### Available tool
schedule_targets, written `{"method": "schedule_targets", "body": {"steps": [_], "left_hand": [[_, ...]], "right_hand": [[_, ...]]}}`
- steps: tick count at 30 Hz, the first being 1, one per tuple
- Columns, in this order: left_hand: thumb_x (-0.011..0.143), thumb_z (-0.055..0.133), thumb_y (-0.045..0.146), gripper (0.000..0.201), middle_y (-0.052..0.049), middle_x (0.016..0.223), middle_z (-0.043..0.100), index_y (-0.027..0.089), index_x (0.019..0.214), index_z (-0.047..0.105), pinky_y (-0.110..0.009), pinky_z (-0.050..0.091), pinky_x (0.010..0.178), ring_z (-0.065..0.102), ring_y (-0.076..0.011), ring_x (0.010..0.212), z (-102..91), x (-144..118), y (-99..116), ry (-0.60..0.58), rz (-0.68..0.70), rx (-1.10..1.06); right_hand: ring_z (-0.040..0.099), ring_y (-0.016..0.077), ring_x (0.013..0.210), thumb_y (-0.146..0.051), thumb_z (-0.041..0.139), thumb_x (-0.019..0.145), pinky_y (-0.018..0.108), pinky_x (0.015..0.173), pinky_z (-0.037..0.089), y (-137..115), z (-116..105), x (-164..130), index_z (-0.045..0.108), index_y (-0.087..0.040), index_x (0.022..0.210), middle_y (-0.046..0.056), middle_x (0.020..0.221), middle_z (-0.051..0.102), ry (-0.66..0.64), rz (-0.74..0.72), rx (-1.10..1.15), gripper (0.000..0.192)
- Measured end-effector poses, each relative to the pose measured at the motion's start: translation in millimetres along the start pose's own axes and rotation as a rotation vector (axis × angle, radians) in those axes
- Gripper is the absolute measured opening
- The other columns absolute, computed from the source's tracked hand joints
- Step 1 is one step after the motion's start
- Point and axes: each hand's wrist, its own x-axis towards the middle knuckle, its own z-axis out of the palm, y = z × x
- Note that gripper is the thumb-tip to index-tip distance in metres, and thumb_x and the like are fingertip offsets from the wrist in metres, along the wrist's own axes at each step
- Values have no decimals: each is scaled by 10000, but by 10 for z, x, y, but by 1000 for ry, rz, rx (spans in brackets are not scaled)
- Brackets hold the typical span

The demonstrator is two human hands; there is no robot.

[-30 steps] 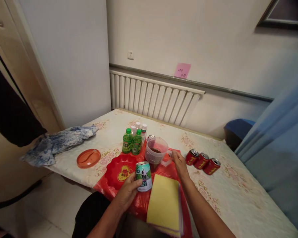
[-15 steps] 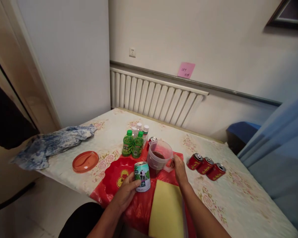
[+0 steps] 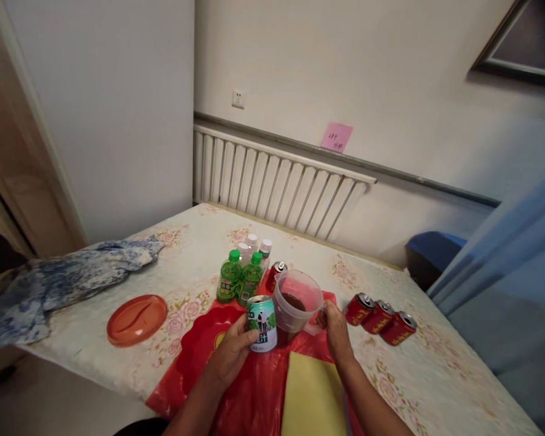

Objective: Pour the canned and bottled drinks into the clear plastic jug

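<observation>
My left hand (image 3: 234, 351) is closed around a blue, green and white drink can (image 3: 262, 327) with a dark picture on its side, held upright. My right hand (image 3: 336, 327) grips the handle of a clear plastic measuring jug (image 3: 298, 297), which holds dark brown liquid. Can and jug are side by side over a red plastic sheet (image 3: 249, 387). Just behind the jug stands a red can (image 3: 277, 275). Two bottles with green caps, one of them a green bottle (image 3: 230, 278), stand behind the can in my left hand.
Three red cans (image 3: 379, 317) stand in a row at the right. A red scalloped tray (image 3: 195, 345) lies left of my left hand, an orange lid (image 3: 137, 320) farther left. White-capped bottles (image 3: 251, 240) stand at the back. A yellow pad (image 3: 315, 396) lies in front.
The view has shifted slightly. The jug has come a little closer to the drink can and no longer covers as much of the red can behind it. Both hands keep their hold.
</observation>
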Motion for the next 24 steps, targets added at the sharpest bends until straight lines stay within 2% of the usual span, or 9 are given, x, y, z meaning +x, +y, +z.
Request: {"method": "schedule_targets", "body": {"steps": [6,15,24], "left_hand": [[668,806,291,478,-81,1173,707,210,1126,696,-391,462,976,620,-300,1142,-146,166,-44,-59,0,-20],[693,770,275,486,-46,1189,702,264,1169,676,-367,448,993,597,-285,1179,-354,251,-116,-86,-16,-23],[680,769,258,490,-44,1207,699,269,1161,674,-384,444,1006,614,-279,1155,-300,267,-35,-98,-31,-30]], "right_hand": [[339,125,506,-654,420,879,273,510,324,-20,23,-2,364,-248,616,-69,525,361,-25,78,95,487],[310,123,512,-549,452,880,271,510,313,-66,60,-26,356,-251,634,-76,547,326,-8,139,150,398],[318,123,493,-529,484,846,273,506,332,-94,84,-32,334,-258,619,-80,516,328,31,173,191,385]]}}
